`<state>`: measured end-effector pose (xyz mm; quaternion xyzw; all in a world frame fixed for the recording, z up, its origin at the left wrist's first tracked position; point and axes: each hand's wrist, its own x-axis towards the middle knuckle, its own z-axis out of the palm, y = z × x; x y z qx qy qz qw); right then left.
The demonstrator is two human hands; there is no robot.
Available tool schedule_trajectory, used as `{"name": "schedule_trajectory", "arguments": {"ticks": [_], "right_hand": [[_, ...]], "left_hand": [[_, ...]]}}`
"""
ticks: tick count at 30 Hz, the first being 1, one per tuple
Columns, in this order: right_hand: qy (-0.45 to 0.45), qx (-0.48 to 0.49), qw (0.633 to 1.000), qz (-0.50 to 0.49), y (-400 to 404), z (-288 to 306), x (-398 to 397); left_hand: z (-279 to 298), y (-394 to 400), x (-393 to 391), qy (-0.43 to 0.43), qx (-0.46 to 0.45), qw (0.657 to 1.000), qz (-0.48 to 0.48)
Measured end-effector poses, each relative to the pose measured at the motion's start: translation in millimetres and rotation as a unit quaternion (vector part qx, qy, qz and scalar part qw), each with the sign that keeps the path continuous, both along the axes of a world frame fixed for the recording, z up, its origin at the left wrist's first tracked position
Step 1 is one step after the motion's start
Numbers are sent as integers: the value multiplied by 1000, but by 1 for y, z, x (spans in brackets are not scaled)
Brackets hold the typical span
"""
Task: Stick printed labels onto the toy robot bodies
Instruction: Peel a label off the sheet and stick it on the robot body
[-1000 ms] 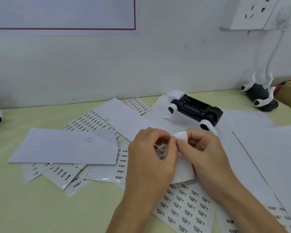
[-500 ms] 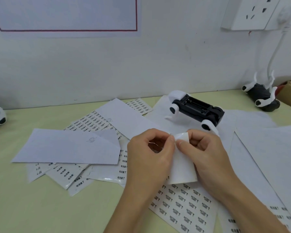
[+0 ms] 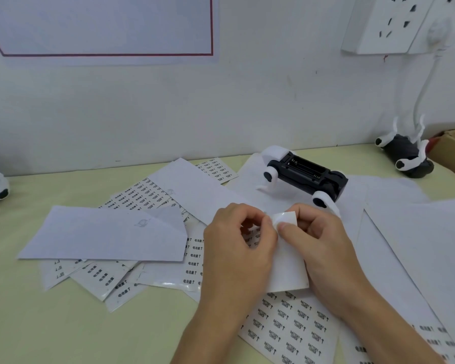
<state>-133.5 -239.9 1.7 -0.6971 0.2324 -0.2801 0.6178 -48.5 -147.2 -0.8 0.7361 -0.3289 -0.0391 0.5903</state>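
Label sheet (image 3: 286, 269) sits pinched between both hands, just in front of the toy robot body (image 3: 305, 177), which lies belly-up on the scattered papers. Right hand (image 3: 323, 248) grips the sheet's top edge, thumb curled over it; left hand (image 3: 237, 248) has fingertips nipped together at that same corner, apparently peeling a label. Judging by this, the peel is under way: next comes lifting one label free and carrying it up to the black underside

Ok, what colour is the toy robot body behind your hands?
Black with white legs, toy robot body, head view.
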Motion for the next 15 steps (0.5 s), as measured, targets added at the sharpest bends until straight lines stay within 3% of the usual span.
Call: {"name": "schedule_trajectory", "arguments": {"ticks": [15], "right_hand": [[-11,-91,993,-68,11,0,1]], "left_hand": [[1,-2,-1,58,18,997,43]]}}
